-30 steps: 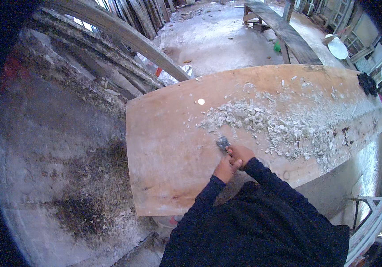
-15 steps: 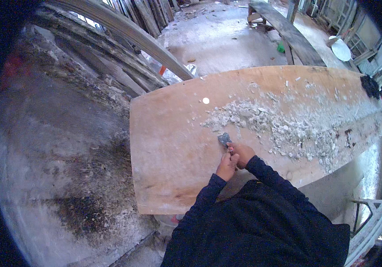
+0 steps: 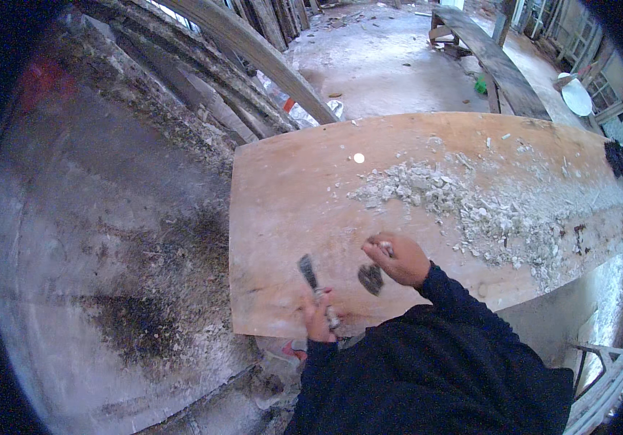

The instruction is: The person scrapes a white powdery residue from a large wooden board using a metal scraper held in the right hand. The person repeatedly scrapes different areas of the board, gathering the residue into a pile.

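Observation:
My left hand (image 3: 318,319) is wrapped round the handle of a narrow putty knife (image 3: 308,270), close to the near edge of the wooden board (image 3: 275,210). Its grey blade points away from me. To the right, my right hand (image 3: 403,261) is closed on a wider scraper (image 3: 371,279), whose dark, stained blade hangs below the fingers, toward me. Some motion blur softens both hands. Beyond them a heap of whitish chips (image 3: 463,203) spreads across the middle and right of the board.
A small white disc (image 3: 359,158) lies left of the chips. Something black and shaggy (image 3: 619,161) sits at the board's far right corner. Timber beams (image 3: 253,54) lean at the far left. A long plank bench (image 3: 500,61) stands beyond the board. White frames (image 3: 612,384) are at lower right.
My hands, together before, are now apart, each with a tool. The left has drawn back leftward; the right has its scraper blade turned toward me. The view has shifted slightly.

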Available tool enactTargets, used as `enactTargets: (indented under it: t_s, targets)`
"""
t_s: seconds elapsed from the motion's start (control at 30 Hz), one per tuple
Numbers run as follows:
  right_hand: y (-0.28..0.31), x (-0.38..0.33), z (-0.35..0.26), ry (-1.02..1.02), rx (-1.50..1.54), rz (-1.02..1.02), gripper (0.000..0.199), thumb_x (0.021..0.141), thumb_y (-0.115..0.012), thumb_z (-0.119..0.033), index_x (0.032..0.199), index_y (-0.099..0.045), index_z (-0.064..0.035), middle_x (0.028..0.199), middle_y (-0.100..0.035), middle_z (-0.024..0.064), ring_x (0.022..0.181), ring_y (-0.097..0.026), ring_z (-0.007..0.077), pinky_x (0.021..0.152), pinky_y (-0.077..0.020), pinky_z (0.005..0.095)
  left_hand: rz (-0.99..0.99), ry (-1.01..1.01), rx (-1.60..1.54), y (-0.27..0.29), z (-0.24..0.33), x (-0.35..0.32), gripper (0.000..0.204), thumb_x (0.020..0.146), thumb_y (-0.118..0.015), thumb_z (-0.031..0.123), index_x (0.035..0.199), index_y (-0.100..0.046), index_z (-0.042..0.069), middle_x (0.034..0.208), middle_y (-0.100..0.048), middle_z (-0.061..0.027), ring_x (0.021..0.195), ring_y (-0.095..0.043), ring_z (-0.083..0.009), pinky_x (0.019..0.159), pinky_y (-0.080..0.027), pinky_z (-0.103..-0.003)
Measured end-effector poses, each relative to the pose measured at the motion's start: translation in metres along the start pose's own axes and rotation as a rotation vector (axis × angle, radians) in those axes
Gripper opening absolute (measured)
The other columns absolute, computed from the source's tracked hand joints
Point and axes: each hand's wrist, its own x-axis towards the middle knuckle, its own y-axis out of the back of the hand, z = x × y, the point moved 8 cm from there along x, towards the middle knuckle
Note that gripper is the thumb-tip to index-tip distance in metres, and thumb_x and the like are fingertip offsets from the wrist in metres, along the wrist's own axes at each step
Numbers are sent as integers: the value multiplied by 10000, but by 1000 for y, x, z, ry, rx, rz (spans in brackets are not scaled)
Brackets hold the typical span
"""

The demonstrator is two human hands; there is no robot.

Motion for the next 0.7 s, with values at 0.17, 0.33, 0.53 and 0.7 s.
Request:
enactTargets:
  t_s: [0.17,0.33,0.53,0.7]
  targets:
    - [-89,42,33,-278,562,-181,237,818,-568,-270,869,-578,-39,658,-596,69,567,-564,134,493,-436,264,205,-154,-17,90,27,5,408,828,-512,138,1194,-339,95,963,-536,-72,430,-512,-121,349,-442,-231]
    - [-143,70,35,181,362,19,197,800,-603,-247,846,-571,-58,632,-581,29,551,-561,90,470,-452,220,237,-115,52,77,55,-3,368,838,-492,135,1181,-369,78,933,-537,-65,409,-487,-105,322,-413,-221]
    - [-88,47,148,-314,708,251,171,774,-631,-207,820,-564,-56,634,-586,39,515,-570,115,454,-469,229,147,-3,123,71,37,-9,372,843,-478,136,1196,-376,74,913,-530,-53,403,-476,-108,330,-407,-222]
    - [68,-66,195,-455,537,467,147,751,-615,-162,754,-542,-35,571,-554,39,460,-548,120,406,-441,240,148,2,114,85,17,-6,410,836,-482,134,1223,-362,76,874,-530,-58,408,-479,-121,345,-417,-228]
